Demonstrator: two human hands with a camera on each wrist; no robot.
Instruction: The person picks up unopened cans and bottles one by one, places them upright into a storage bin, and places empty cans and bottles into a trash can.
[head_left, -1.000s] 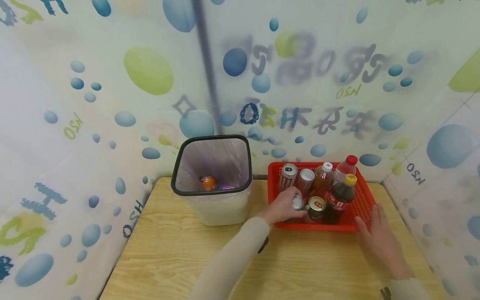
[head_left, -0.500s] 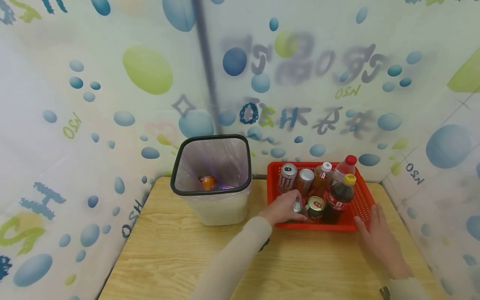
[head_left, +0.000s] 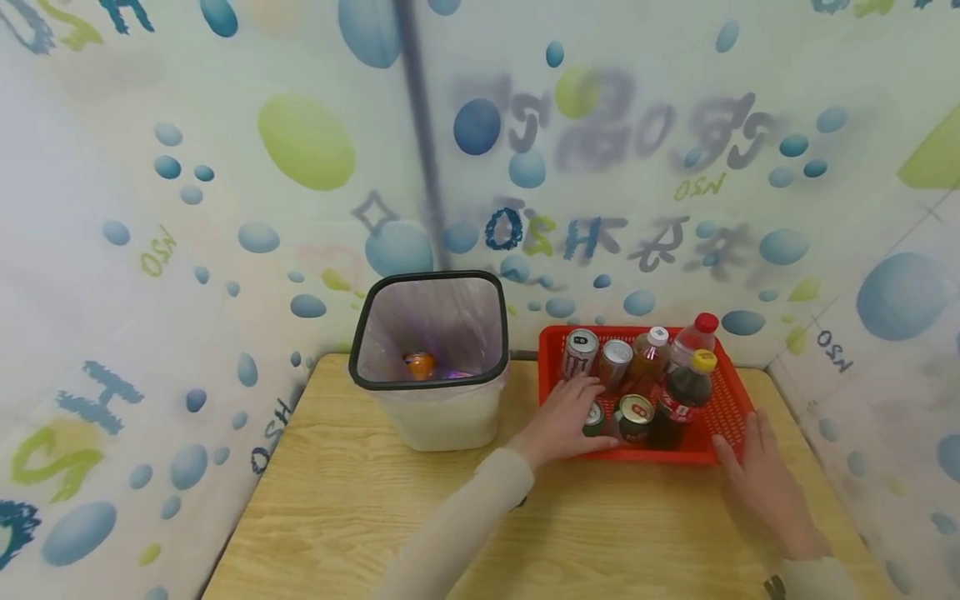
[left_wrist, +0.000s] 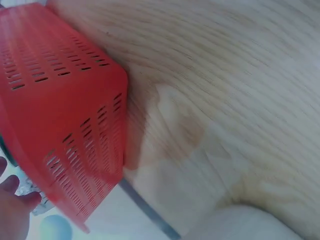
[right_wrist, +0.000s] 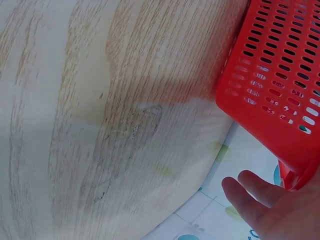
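Observation:
In the head view my left hand (head_left: pixel 561 421) reaches over the front left corner of a red plastic basket (head_left: pixel 722 410). Its fingers are spread around a small green can (head_left: pixel 594 421), whose top shows between thumb and forefinger. Beside that stands a dark can with a gold top (head_left: pixel 635 418). Behind are a tall pale can (head_left: pixel 580 357) and a silver-topped can (head_left: pixel 615 363). My right hand (head_left: pixel 767 479) lies at the basket's front right corner with fingers extended; the right wrist view shows this hand (right_wrist: pixel 272 207) right at the rim.
Three bottles stand in the basket: cola with a yellow cap (head_left: pixel 686 393), a brown drink with a white cap (head_left: pixel 649 354) and a red-capped bottle (head_left: pixel 695 340). Left of it a lined bin (head_left: pixel 435 417) holds an orange item (head_left: pixel 420 365). A patterned curtain (head_left: pixel 300 233) backs the wooden table (head_left: pixel 360 500).
The fingers of my left hand have spread from their closer grip around the green can, uncovering more of it. The right hand keeps its place at the basket corner.

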